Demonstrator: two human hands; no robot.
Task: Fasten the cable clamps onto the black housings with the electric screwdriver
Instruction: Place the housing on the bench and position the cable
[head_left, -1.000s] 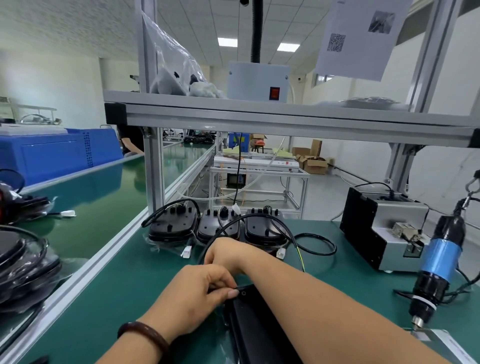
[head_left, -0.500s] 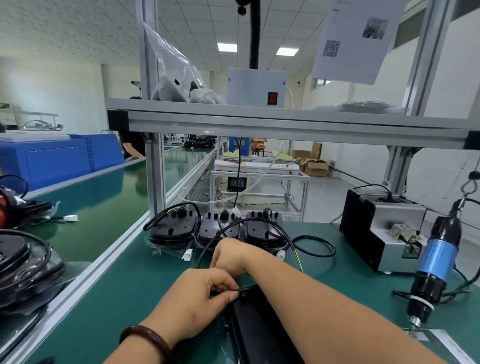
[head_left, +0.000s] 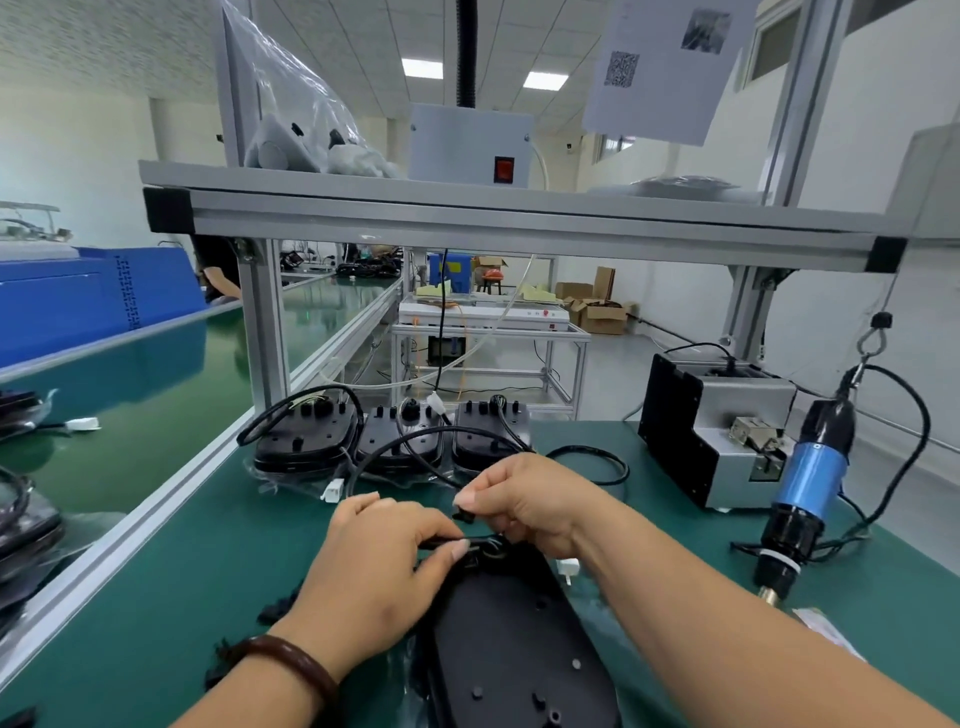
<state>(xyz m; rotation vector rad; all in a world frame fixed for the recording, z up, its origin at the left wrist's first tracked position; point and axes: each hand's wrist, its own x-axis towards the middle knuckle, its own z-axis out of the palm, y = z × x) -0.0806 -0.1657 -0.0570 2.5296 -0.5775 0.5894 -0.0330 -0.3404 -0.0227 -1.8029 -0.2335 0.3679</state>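
Flat on the green bench mat (head_left: 171, 587), close in and right under both wrists: black housing (head_left: 519, 649). Runs lengthwise away from the body, near end off the bottom edge, far end tucked beneath the fingers. Matte black, elongated, rounded at the far end, dotted with small pegs and holes. Off to the right, well apart from both hands, hanging tip-down from a hook: blue-bodied electric screwdriver (head_left: 808, 483). Over the housing's far left corner, left hand (head_left: 374, 566), pinching a thin black cable (head_left: 439, 542) between thumb and forefinger. Just beyond the far end, right hand (head_left: 530, 499), nipping a small black cable clamp (head_left: 464, 515) at the fingertips, just above the cable. Clamp's shape too small to make out.
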